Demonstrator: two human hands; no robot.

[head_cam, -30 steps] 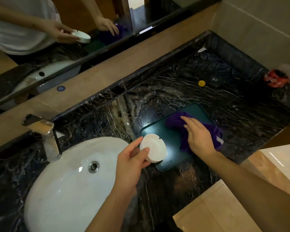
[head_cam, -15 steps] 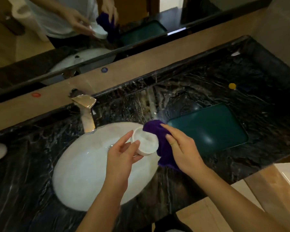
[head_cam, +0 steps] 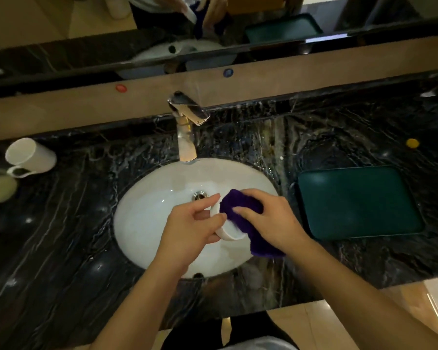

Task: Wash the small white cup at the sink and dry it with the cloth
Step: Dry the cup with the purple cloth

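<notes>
My left hand (head_cam: 190,224) grips the small white cup (head_cam: 226,231) above the white oval sink (head_cam: 149,213), with the cup tilted on its side. My right hand (head_cam: 273,221) holds the purple cloth (head_cam: 240,204) and presses it into the cup's opening. The cloth covers most of the cup, so only its lower rim and wall show. A loose end of the cloth hangs below my right palm. The chrome faucet (head_cam: 186,122) stands behind the sink, and no water is visible running from it.
A dark green tray (head_cam: 357,200) lies on the black marble counter (head_cam: 61,248) to the right of the sink. A white mug (head_cam: 29,156) lies on its side at the far left, beside a pale round object (head_cam: 0,188). A yellow cap (head_cam: 412,142) sits back right. A mirror runs behind.
My right hand lifted the purple cloth off the green tray and brought it to the cup. Both hands moved left over the sink, and the cloth now sits inside the cup.
</notes>
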